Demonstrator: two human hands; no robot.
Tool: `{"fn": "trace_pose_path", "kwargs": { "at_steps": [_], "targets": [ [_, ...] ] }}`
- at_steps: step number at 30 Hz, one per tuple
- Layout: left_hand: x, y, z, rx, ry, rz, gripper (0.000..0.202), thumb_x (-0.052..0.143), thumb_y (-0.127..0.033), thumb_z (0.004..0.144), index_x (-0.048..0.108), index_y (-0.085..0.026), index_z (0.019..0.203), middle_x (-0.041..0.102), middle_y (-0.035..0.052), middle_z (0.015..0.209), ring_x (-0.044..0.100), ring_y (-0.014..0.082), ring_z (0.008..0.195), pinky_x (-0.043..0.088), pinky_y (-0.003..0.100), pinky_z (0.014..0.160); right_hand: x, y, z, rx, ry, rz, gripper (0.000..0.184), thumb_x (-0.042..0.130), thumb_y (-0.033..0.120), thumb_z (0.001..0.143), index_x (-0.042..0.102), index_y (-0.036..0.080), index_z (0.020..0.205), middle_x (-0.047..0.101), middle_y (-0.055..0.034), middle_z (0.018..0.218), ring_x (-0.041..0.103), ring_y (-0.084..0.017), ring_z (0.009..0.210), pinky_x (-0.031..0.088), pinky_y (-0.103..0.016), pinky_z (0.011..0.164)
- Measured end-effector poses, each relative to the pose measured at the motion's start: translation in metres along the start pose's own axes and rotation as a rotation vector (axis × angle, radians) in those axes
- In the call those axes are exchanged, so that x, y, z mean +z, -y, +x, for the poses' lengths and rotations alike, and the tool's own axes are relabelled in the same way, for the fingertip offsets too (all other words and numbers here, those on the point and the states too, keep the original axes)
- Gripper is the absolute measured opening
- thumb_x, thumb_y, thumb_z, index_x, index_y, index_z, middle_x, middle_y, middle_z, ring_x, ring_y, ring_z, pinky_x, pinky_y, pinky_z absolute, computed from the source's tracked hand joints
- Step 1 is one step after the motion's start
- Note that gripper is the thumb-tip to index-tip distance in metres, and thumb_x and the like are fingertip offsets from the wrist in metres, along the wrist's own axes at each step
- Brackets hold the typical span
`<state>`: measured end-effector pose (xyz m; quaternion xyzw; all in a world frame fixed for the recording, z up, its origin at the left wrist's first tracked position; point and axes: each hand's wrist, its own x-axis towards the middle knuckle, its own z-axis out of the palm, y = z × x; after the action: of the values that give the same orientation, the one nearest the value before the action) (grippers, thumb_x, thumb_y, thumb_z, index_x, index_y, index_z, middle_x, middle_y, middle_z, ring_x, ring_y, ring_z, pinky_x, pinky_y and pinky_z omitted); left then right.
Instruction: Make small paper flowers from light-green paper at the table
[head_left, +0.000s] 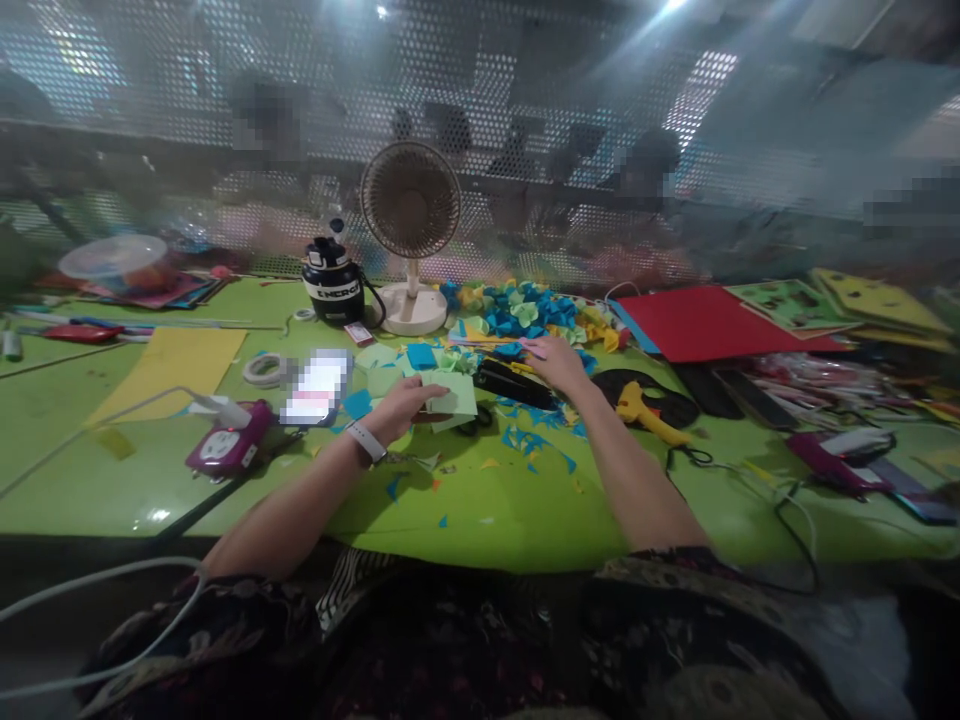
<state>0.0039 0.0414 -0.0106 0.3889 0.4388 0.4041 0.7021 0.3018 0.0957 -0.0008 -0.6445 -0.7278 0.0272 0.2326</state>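
My left hand (401, 405), with a pale band at the wrist, grips a light green sheet of paper (456, 396) between thumb and fingers. Under that sheet the handles of dark scissors (476, 418) show in part. Farther right, my right hand (556, 362) has its fingers closed at a slim pink object (533, 348) whose kind is unclear. Just in front of that hand lies a black stapler-like tool (517, 384). Blue and green paper scraps (525, 440) are scattered between my forearms. Behind my right hand is a heap of folded blue, green and yellow paper pieces (517, 308).
At the back stand a white fan (411, 205) and a black jug (333, 285). A phone (318, 388), tape roll (264, 370) and purple power strip (230, 440) lie left. To the right are a yellow glue gun (646, 412), red sheet (742, 322) and cables.
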Motion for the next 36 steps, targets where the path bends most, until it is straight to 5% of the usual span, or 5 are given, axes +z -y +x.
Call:
{"fn": "trace_pose_path", "kwargs": {
  "at_steps": [9, 16, 27, 31, 36],
  "targets": [
    [0.002, 0.001, -0.002, 0.050, 0.070, 0.029, 0.029, 0.087, -0.016, 0.060, 0.073, -0.010, 0.085, 0.074, 0.0111, 0.085, 0.068, 0.0148, 0.066, 0.058, 0.028, 0.063, 0.016, 0.091, -0.040, 0.028, 0.217, 0.616, 0.045, 0.066, 0.064, 0.073, 0.059, 0.020, 0.068, 0.063, -0.0020, 0.062, 0.063, -0.019, 0.061, 0.050, -0.031, 0.059],
    [-0.004, 0.006, 0.009, 0.082, -0.012, 0.146, 0.030, 0.084, -0.036, 0.068, 0.067, -0.012, 0.077, 0.069, 0.0054, 0.070, 0.062, 0.0137, 0.058, 0.056, 0.031, 0.060, 0.003, 0.076, -0.043, 0.221, 0.081, 0.785, 0.049, 0.077, 0.064, 0.060, 0.056, 0.020, 0.069, 0.055, 0.0030, 0.057, 0.052, -0.011, 0.047, 0.044, -0.026, 0.048],
    [-0.002, 0.003, -0.005, 0.591, -0.178, 1.300, 0.033, 0.057, -0.036, 0.089, 0.068, -0.015, 0.113, 0.071, 0.0125, 0.094, 0.066, 0.0268, 0.089, 0.050, 0.037, 0.080, 0.003, 0.079, -0.052, 0.239, 0.138, 0.884, 0.047, 0.083, 0.057, 0.056, 0.060, 0.019, 0.070, 0.055, 0.0043, 0.056, 0.046, -0.008, 0.044, 0.038, -0.023, 0.044],
    [0.001, 0.000, -0.010, 0.786, -0.151, 1.114, 0.029, 0.047, -0.028, 0.092, 0.071, -0.015, 0.104, 0.065, 0.0145, 0.124, 0.057, 0.0278, 0.119, 0.039, 0.044, 0.107, -0.002, 0.083, -0.055, 0.201, 0.148, 0.911, 0.046, 0.081, 0.057, 0.059, 0.060, 0.019, 0.071, 0.054, 0.0050, 0.056, 0.045, -0.007, 0.044, 0.038, -0.023, 0.044],
    [0.006, 0.003, -0.010, 0.385, 0.104, 0.396, 0.041, 0.054, -0.050, 0.091, 0.067, -0.013, 0.102, 0.070, 0.0096, 0.098, 0.066, 0.0198, 0.088, 0.054, 0.033, 0.078, -0.004, 0.093, -0.060, 0.133, 0.154, 0.934, 0.046, 0.080, 0.060, 0.061, 0.060, 0.019, 0.068, 0.055, 0.0039, 0.058, 0.045, -0.007, 0.044, 0.039, -0.023, 0.043]
  ]
}}
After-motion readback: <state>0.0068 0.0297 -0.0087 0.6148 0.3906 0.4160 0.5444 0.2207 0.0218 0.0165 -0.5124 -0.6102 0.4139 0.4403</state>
